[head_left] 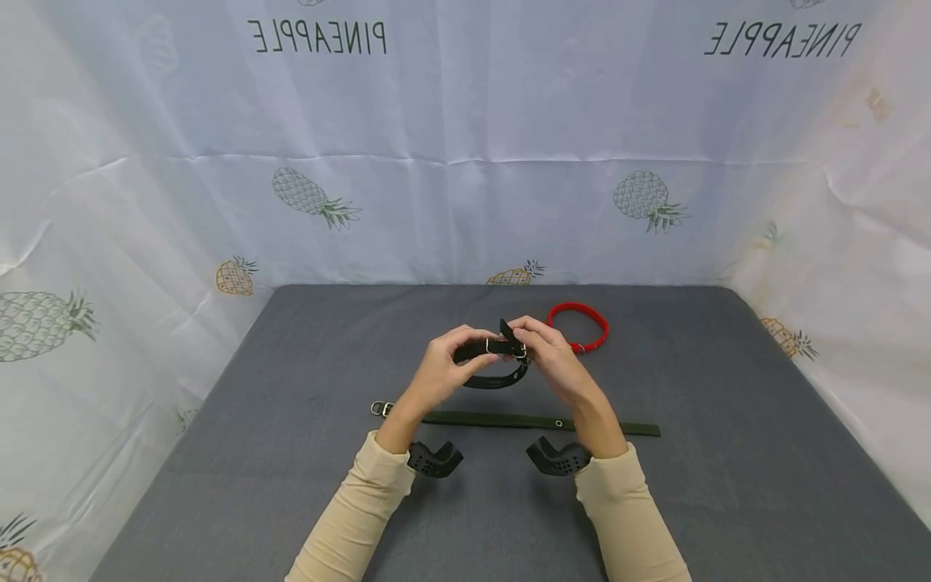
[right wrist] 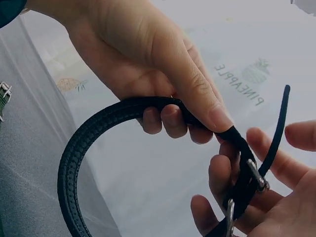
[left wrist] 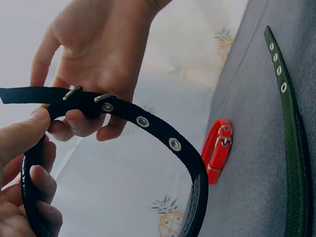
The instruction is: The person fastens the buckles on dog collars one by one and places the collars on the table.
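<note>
A black dog collar [head_left: 494, 382] with metal eyelets is held above the table, bent into a loop. My left hand [head_left: 445, 360] grips its band, thumb on one side and fingers curled on the other, as the right wrist view shows. At the buckle [right wrist: 257, 175], my right hand [head_left: 558, 365] has its fingers bent around the collar. The strap's free end [left wrist: 24, 95] sticks out past the metal hardware. Part of the buckle is covered by fingers, so the pin's position cannot be made out.
Across the grey table [head_left: 291, 453], a green collar [head_left: 487, 419] lies straight below my wrists, with eyelets and a buckle. Behind my right hand lies a red collar [head_left: 602, 320], closed into a ring. A pineapple-print curtain [head_left: 465, 218] hangs behind the table.
</note>
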The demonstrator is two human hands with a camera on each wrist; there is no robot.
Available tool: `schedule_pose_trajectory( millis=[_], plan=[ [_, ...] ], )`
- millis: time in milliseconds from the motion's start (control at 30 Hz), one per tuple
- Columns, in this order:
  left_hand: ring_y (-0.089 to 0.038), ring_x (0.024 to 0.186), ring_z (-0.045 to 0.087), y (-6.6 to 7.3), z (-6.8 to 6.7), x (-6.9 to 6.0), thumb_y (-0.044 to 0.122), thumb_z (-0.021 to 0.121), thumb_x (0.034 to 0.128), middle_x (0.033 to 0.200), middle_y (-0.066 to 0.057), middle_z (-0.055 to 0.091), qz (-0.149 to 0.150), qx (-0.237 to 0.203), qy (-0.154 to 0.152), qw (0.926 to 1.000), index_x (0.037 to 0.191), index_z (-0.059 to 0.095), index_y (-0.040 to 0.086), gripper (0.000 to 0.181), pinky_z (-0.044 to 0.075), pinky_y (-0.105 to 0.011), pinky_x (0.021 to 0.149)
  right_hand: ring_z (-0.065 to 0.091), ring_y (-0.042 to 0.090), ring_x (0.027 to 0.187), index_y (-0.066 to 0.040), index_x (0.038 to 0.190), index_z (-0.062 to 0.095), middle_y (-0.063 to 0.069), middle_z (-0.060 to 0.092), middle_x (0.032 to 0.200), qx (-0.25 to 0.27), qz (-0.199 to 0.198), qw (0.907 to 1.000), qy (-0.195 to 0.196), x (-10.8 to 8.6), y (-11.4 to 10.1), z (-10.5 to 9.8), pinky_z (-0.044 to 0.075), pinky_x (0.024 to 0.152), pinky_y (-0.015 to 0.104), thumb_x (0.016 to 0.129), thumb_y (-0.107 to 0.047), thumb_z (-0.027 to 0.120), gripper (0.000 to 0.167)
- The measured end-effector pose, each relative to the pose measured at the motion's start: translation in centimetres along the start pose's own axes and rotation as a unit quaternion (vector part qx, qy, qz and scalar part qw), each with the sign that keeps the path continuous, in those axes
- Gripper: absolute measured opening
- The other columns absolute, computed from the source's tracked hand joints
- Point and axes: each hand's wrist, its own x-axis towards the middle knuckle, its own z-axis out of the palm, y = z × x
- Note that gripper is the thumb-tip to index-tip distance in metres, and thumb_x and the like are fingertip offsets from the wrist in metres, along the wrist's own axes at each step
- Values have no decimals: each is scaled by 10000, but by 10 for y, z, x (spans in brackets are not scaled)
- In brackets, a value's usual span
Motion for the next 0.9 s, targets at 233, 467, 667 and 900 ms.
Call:
schedule_pose_trajectory(
  millis=[233, 467, 667, 900],
  plan=[
    [-138, 921, 648, 0, -2, -1, 102, 706, 871, 1039, -136, 669, -7, 86, -74, 9999, 1132, 676, 39, 270, 555, -222, 799, 536, 147, 842, -100, 899, 536, -55, 529, 880, -69, -104, 9999, -25, -1, 0, 1, 432, 888, 368, 1036, -251, 427, 231],
    [-160, 918, 635, 1, -7, 0, 68, 707, 862, 1060, -177, 660, 155, 44, -219, 9996, 1138, 665, 4, 286, 551, -223, 791, 525, 108, 871, -127, 839, 563, -87, 559, 884, -88, -413, 9991, 63, -3, -1, 3, 456, 867, 296, 1015, -183, 476, 204],
    [-211, 954, 645, 2, -8, 0, 59, 703, 862, 1067, -156, 666, 217, 49, -175, 9996, 1130, 671, -4, 277, 561, -238, 829, 573, 83, 861, -146, 824, 580, -130, 623, 943, -67, -661, 9978, 70, -4, 0, 3, 501, 861, 272, 990, -115, 522, 178],
    [-240, 927, 659, 3, -8, 0, 43, 697, 859, 1043, -178, 682, 527, 96, 4, 9986, 1112, 679, -18, 260, 567, -240, 808, 588, 44, 888, -165, 819, 589, -133, 624, 977, 38, -860, 9963, 36, -4, 3, 4, 501, 839, 197, 969, -94, 562, 169]
  ],
)
